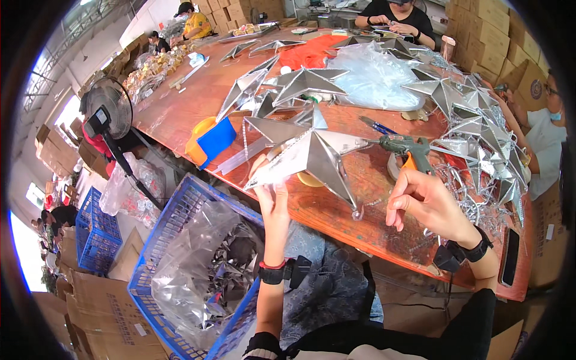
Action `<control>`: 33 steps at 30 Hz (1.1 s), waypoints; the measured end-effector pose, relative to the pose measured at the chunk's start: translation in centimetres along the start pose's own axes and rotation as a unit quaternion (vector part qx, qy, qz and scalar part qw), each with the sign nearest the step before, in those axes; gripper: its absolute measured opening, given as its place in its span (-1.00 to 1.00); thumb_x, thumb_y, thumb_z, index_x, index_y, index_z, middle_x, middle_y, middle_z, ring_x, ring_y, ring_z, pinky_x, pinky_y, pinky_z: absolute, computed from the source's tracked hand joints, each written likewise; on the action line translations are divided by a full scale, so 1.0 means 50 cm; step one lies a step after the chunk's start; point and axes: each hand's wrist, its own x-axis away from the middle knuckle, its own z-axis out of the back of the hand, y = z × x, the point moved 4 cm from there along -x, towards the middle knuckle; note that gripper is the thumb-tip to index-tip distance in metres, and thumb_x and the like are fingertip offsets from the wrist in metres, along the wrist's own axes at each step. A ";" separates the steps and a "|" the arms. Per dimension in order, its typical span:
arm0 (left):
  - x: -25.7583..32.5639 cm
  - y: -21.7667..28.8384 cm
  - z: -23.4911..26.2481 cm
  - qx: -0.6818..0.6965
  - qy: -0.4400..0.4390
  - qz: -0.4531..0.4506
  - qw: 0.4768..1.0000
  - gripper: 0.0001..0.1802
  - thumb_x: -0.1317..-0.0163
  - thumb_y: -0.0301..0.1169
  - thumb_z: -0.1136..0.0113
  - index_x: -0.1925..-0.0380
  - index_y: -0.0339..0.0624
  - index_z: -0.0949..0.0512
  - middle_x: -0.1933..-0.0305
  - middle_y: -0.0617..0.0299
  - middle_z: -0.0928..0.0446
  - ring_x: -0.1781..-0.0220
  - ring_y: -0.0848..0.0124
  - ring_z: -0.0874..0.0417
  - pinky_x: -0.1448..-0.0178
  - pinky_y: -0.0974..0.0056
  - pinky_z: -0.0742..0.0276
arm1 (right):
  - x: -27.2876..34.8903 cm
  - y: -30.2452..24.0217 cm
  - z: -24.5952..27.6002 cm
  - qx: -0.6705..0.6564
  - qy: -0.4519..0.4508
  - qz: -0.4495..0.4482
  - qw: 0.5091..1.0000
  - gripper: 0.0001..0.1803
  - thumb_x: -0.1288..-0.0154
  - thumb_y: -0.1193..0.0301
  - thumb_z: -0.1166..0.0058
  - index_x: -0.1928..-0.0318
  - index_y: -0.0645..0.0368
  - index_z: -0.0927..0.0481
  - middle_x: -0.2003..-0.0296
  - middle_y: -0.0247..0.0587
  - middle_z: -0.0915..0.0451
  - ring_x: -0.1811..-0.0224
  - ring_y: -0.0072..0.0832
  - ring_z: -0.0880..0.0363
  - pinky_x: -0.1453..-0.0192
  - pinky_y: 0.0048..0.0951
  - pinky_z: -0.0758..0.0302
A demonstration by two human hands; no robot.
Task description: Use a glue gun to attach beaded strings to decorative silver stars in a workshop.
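Observation:
A silver five-pointed star (pixel 309 153) with raised facets is held over the table's front edge. My left hand (pixel 272 195) is closed around its lower left point, thumb and fingers on the edge. A thin silver trim strand (pixel 375 203) runs from the star's lower right tip toward my right hand (pixel 423 204). The right hand's fingers are bent and pinched around the strand's end, apart from the star. Just beyond that hand lies a green glue gun (pixel 408 147) with an orange trigger, next to a roll of tape (pixel 394 166).
More silver stars (pixel 480 129) and tangled trim (pixel 459 198) cover the right side. A plastic bag (pixel 375 75), blue-handled pliers (pixel 378 125) and an orange-and-blue holder (pixel 211 141) lie farther in. A blue crate (pixel 150 264) stands left, a phone (pixel 509 258) right. Co-workers sit around.

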 end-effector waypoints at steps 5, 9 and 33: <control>-0.008 -0.014 0.016 0.109 0.025 0.067 0.991 -0.46 -0.38 -0.34 0.12 -0.30 -0.14 -0.01 -0.27 0.16 -0.14 -0.26 0.27 -0.26 -0.26 0.10 -0.25 | 0.001 -0.002 0.001 -0.002 -0.007 -0.009 1.000 -0.89 -0.38 0.54 0.17 0.35 0.28 -0.31 0.48 -0.23 -0.49 0.46 -0.61 -0.45 0.36 -0.59 -0.43; -0.002 -0.018 0.018 0.111 0.047 0.049 0.992 -0.48 -0.39 -0.35 0.15 -0.30 -0.13 -0.01 -0.27 0.16 -0.14 -0.25 0.28 -0.27 -0.26 0.10 -0.23 | 0.003 -0.007 0.002 0.064 -0.011 0.049 0.997 -0.85 -0.42 0.49 0.23 0.36 0.22 -0.25 0.57 -0.34 -0.36 0.51 -0.65 -0.33 0.39 -0.60 -0.31; -0.002 -0.028 0.032 0.185 0.057 0.071 0.978 -0.43 -0.40 -0.29 0.15 -0.33 -0.18 0.02 -0.32 0.16 -0.11 -0.37 0.29 -0.13 -0.41 0.17 0.04 | -0.012 -0.004 0.030 0.069 0.114 0.069 0.989 -0.83 -0.38 0.40 0.10 0.36 0.22 -0.42 0.59 -0.47 -0.32 0.55 -0.76 -0.23 0.48 -0.65 -0.21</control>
